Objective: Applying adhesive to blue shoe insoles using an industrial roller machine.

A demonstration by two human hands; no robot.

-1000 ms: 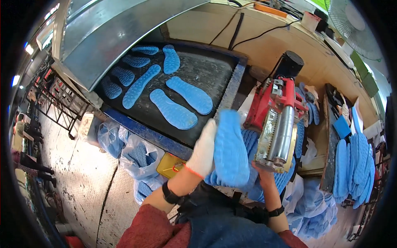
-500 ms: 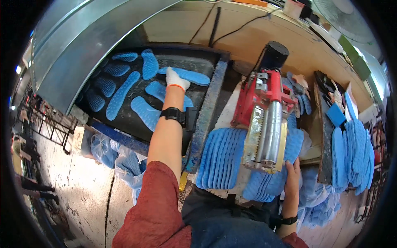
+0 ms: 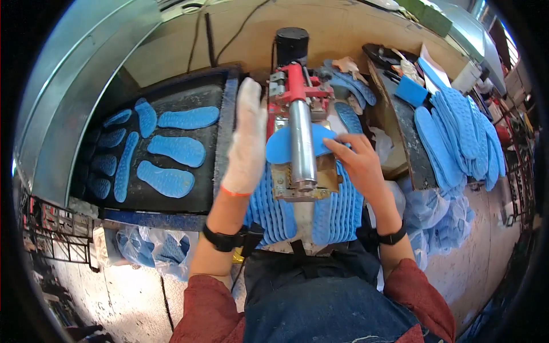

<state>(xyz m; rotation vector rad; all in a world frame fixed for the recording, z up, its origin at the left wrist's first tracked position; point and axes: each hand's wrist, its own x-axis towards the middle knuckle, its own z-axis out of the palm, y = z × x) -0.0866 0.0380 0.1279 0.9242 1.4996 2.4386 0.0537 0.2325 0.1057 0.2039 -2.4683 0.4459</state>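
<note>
Insole [image 3: 278, 150] lies L of R hand [image 3: 363, 166], under the roller [image 3: 303, 146], btwn both hands; long axis runs L–R, approx. square to roller. R hand's the nearer: thumb + fingertips pinch insole's R end. L hand [image 3: 247, 140], gloved, is flat w/ fingers straight + together, pointing away from body, nothing seen in it; it's just beside insole's L end, can't tell if touching. Tray [image 3: 157, 219] w/ spare insoles [image 3: 177, 151] is L of L hand; stacks [image 3: 271, 206] sit bodyward, btwn wrists.
</note>
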